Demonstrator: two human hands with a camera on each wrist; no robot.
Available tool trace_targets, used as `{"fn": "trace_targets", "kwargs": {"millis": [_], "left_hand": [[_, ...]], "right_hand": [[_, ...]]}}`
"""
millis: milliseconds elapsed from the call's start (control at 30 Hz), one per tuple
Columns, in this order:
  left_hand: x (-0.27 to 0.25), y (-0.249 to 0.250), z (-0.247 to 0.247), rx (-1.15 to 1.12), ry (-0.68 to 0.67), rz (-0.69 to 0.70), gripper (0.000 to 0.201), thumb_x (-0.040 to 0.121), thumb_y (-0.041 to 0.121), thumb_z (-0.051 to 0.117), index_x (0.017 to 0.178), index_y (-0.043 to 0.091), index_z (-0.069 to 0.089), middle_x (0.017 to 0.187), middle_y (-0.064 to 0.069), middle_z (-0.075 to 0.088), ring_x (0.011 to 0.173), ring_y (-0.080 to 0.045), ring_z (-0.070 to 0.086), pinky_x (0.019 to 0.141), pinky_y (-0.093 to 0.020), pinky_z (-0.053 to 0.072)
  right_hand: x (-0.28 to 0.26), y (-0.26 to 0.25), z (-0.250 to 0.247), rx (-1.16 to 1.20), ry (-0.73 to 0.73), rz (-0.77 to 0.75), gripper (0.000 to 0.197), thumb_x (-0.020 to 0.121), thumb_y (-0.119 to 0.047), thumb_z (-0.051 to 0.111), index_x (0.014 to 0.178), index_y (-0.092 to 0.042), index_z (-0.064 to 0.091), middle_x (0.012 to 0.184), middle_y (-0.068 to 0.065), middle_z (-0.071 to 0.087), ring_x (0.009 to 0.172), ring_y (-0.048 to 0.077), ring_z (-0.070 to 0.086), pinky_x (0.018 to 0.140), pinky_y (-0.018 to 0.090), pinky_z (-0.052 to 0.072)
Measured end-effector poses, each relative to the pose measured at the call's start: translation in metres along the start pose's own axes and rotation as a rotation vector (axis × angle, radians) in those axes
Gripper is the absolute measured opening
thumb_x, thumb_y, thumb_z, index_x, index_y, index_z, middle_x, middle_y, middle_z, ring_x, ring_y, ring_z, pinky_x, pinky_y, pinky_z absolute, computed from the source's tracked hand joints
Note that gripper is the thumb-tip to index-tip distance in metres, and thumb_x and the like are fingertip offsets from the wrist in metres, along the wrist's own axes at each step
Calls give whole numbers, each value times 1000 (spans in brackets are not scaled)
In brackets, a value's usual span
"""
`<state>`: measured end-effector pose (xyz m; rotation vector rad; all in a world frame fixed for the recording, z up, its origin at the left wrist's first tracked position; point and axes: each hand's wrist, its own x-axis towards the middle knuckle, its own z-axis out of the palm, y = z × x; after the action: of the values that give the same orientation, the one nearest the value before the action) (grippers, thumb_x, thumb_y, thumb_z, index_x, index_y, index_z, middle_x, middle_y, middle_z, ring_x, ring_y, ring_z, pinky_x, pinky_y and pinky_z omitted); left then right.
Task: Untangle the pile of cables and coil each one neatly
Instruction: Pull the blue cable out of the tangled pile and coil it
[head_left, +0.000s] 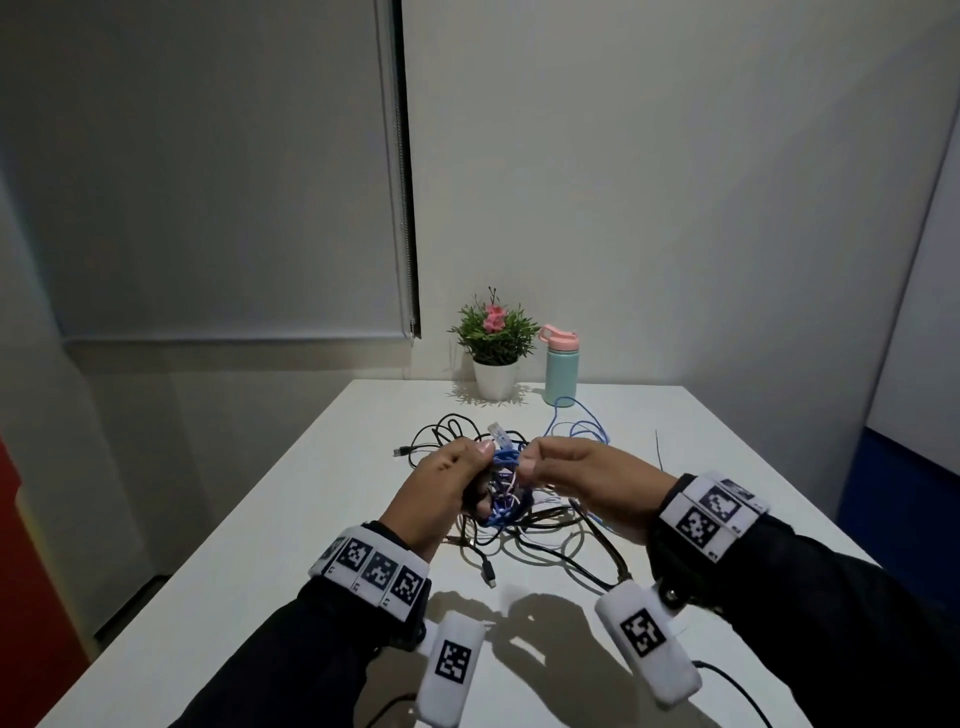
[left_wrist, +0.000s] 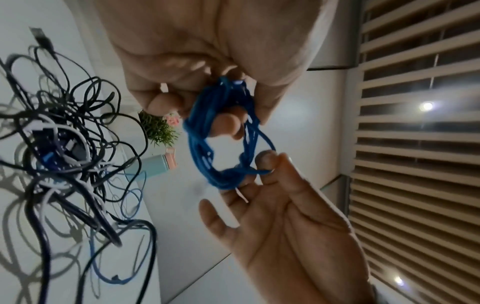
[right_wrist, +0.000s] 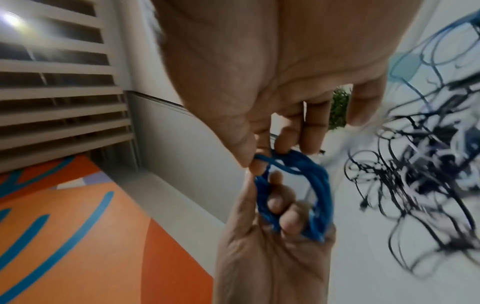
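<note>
Left hand (head_left: 447, 488): curled round the blue coil (left_wrist: 221, 133), fingers through its loops, above the table's (head_left: 260, 545) middle.
Right hand (head_left: 582, 478): thumb and forefinger pinching one strand at the coil's right side.
Done: most of one blue cable wound into small loops; seemingly the first.
Left: tail of blue cable (head_left: 576, 426) trailing far right; tangled pile (head_left: 519, 535) of black and white cables beneath the hands, unsorted.
Progress: early, by the look of it.

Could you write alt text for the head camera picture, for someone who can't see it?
Two hands, left hand and right hand, hold a small blue cable coil above a tangled cable pile on a white table.
</note>
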<state>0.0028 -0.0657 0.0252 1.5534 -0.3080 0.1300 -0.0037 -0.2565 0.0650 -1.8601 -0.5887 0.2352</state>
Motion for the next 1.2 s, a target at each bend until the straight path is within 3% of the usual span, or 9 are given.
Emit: {"fn": "trace_targets", "kwargs": {"millis": [100,200,433,600,700,833,933,1133,1200], "left_hand": [[0,-4,0,297,10,85,26,104,28,50,81,20,60,61,4,53,57,-14,49,58,-25,42],[0,-5,1,331,4,63,25,105,31,47,88,17,59,62,2,51,54,-11,46,54,-23,40],[-11,8,16,-624,-23,-211,19,99,28,53,98,9,57,61,3,31,45,-8,28,41,-17,32],[-11,11,27,-773,3,-215,23,100,34,52,95,12,56,66,1,30,48,-10,31,55,-20,33],[-8,10,30,-662,48,-142,25,104,31,46,99,8,54,63,2,35,49,-10,31,54,-20,29],[-6,5,28,-384,52,-13,30,106,31,41,107,6,58,63,6,45,52,-8,36,56,-19,37],[-6,-1,29,-198,40,31,38,105,38,40,109,4,57,72,1,52,54,-7,43,61,-26,42],[-2,-16,21,149,-9,168,33,98,55,38,92,31,58,95,-23,55,61,-10,54,56,-28,47],[0,-24,18,202,9,172,35,99,60,38,88,38,62,89,-12,60,62,-4,57,55,-24,49]], "right_hand": [[4,-7,-11,-236,21,-21,25,100,-25,55,87,-5,64,81,4,68,80,14,59,87,33,43],[6,-13,-18,-490,106,-108,27,96,-31,61,83,-8,65,66,-7,62,62,4,53,68,27,43],[2,-5,-23,-487,255,-281,16,95,-28,62,95,-15,73,89,-4,67,84,9,60,78,26,46],[4,4,-13,-344,345,-205,18,96,-24,61,95,-14,76,89,4,72,87,20,67,87,41,54],[4,7,-2,-139,355,-125,24,99,-17,55,93,-3,74,88,17,74,79,30,69,84,44,57],[-5,12,6,138,217,-59,28,98,-27,58,98,-2,70,92,10,73,83,15,66,82,30,53],[-8,19,9,130,217,-102,12,92,-10,66,100,-2,65,92,13,72,82,13,64,80,29,51],[-12,36,16,444,155,31,7,87,-15,68,89,-13,62,86,7,69,81,17,60,67,28,37],[-14,41,16,547,65,85,15,85,-22,73,91,-14,62,87,5,69,82,16,62,67,24,41]]}}
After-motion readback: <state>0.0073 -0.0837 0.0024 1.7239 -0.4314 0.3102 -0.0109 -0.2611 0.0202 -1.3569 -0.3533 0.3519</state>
